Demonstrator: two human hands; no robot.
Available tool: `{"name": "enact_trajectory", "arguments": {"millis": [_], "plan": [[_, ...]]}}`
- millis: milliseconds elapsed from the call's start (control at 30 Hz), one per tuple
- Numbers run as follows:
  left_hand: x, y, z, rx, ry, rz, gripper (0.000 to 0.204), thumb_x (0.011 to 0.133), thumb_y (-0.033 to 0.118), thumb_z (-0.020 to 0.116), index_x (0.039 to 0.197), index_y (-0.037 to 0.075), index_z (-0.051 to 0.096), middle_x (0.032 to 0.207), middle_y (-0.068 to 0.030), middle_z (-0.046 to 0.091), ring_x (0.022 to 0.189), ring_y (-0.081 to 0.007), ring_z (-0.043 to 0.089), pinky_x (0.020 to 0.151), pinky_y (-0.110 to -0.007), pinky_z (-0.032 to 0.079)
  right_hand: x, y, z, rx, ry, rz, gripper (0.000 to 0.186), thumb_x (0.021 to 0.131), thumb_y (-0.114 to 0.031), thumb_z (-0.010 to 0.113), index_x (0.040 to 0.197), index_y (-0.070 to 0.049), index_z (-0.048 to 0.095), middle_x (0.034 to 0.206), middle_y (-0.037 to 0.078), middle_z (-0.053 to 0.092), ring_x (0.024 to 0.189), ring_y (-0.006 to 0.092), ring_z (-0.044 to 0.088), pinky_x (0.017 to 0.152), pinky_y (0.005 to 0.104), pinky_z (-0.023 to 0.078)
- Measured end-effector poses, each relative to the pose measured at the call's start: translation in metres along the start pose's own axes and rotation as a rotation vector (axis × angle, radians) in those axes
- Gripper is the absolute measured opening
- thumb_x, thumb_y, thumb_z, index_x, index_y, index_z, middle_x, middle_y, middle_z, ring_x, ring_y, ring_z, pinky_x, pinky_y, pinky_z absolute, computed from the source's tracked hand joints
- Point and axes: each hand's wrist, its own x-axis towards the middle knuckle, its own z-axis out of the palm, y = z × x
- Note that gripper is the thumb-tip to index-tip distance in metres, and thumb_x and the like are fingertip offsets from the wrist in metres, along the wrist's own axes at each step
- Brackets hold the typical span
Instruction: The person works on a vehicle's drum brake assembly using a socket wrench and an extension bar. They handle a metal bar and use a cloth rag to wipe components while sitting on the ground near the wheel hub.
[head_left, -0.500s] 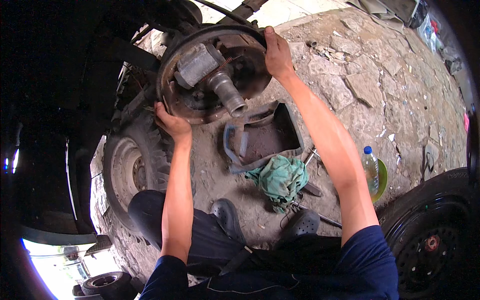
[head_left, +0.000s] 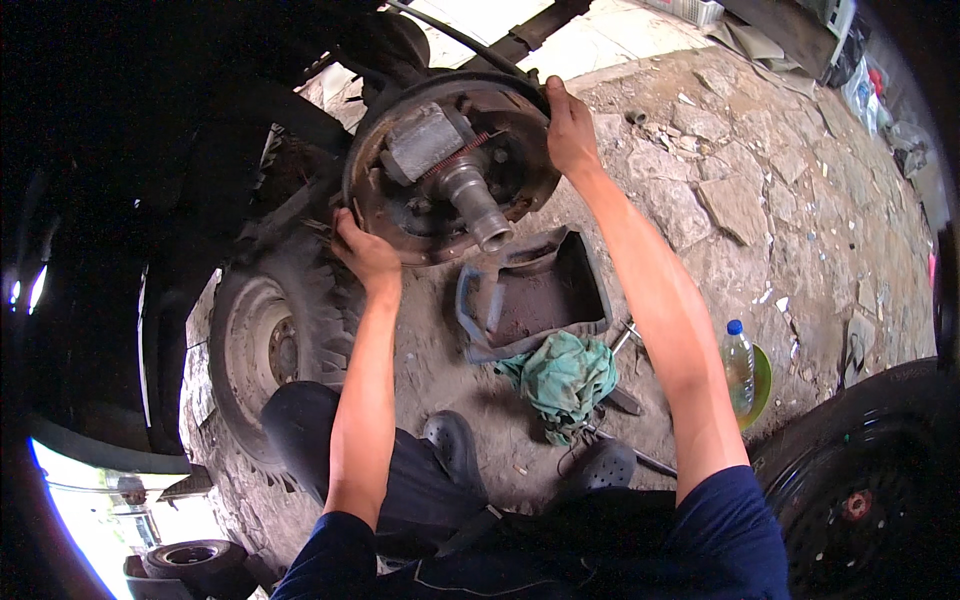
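1. Rough, broken stone paving (head_left: 735, 205) with loose dirt spreads under and beyond both hands, while the dark underside of a vehicle fills the space left of the grip. Uneven stone could shift the feet if the person leans hard.

2. The round, rust-brown metal plate (head_left: 415, 238) is between the hands, its face turned toward the person. The left hand (head_left: 370, 258) clasps its lower-left edge, the right hand (head_left: 573, 133) its upper-right edge; fingers behind the rim are hidden. One side could slip if the old metal is greasy or flaking, and a sharp edge could cut bare skin.

3. Between the two grips, a hollow, stepped steel shaft (head_left: 475, 205) juts toward the person, beside a blocky grey metal part (head_left: 420, 145). A thin, reddish coil spring (head_left: 462, 155) crosses near the shaft's base; if it is under tension, a knock could free it. Tilting the plate could make it bind on the shaft.

4. Below the grips sits an open, dark grey, box-shaped tray (head_left: 592, 280) with brownish residue inside; falling rust or parts could land there. Nearer the person, a crumpled green cloth (head_left: 565, 380) and a dark metal rod (head_left: 655, 465) could trip a shifting foot.
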Motion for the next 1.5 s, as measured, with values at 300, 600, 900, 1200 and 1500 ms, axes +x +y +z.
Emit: {"name": "enact_trajectory", "arguments": {"millis": [300, 600, 900, 1200, 1500], "plan": [[-0.009, 0.053, 0.001, -0.119, -0.060, -0.078, 0.044, 0.094, 0.031, 0.041, 0.103, -0.011, 0.051, 0.109, -0.0252, 0.053, 0.101, -0.0305, 0.050, 0.090, -0.038, 0.038, -0.001, 0.000, -0.008, -0.034, 0.004, -0.021, 0.076, 0.091, -0.060, 0.034, 0.087, 0.012, 0.058, 0.066, 0.023, 0.054, 0.066, 0.0283, 0.048, 0.068, 0.0404, 0.042], [-0.013, 0.037, 0.006, -0.025, 0.119, 0.111, 0.042, 0.094, 0.029, 0.041, 0.099, -0.011, 0.051, 0.100, -0.0200, 0.057, 0.096, -0.0262, 0.053, 0.089, -0.036, 0.039, -0.008, 0.001, -0.006, -0.074, 0.041, -0.053, 0.066, 0.093, -0.054, 0.037, 0.088, 0.008, 0.060, 0.069, 0.023, 0.056, 0.065, 0.0293, 0.048, 0.066, 0.0399, 0.042], [-0.010, 0.062, -0.011, -0.014, -0.173, -0.044, 0.066, 0.095, 0.043, 0.035, 0.127, -0.015, 0.037, 0.129, -0.0285, 0.044, 0.119, -0.0339, 0.044, 0.101, -0.036, 0.032, -0.021, -0.003, -0.005, -0.125, 0.166, -0.030, 0.060, 0.096, -0.046, 0.035, 0.081, 0.008, 0.057, 0.069, 0.023, 0.055, 0.064, 0.0298, 0.050, 0.063, 0.0412, 0.040], [0.019, 0.105, -0.071, 0.216, -0.715, -0.142, 0.091, 0.087, 0.066, 0.036, 0.138, -0.008, 0.024, 0.137, -0.0308, 0.035, 0.130, -0.0401, 0.033, 0.107, -0.039, 0.027, -0.042, 0.001, -0.025, -0.162, 0.052, -0.228, 0.051, 0.095, -0.042, 0.044, 0.109, 0.004, 0.057, 0.088, 0.019, 0.063, 0.079, 0.0305, 0.059, 0.073, 0.0372, 0.045], [0.031, 0.104, -0.080, 0.637, -1.028, 0.071, 0.135, 0.051, 0.073, 0.072, 0.140, -0.010, 0.012, 0.133, -0.0335, 0.038, 0.122, -0.0409, 0.043, 0.103, -0.040, 0.036, -0.033, 0.009, -0.058, -0.379, -0.258, -0.252, 0.059, 0.089, -0.042, 0.056, 0.128, 0.001, 0.046, 0.117, 0.023, 0.057, 0.105, 0.0295, 0.058, 0.086, 0.0356, 0.046]]}}
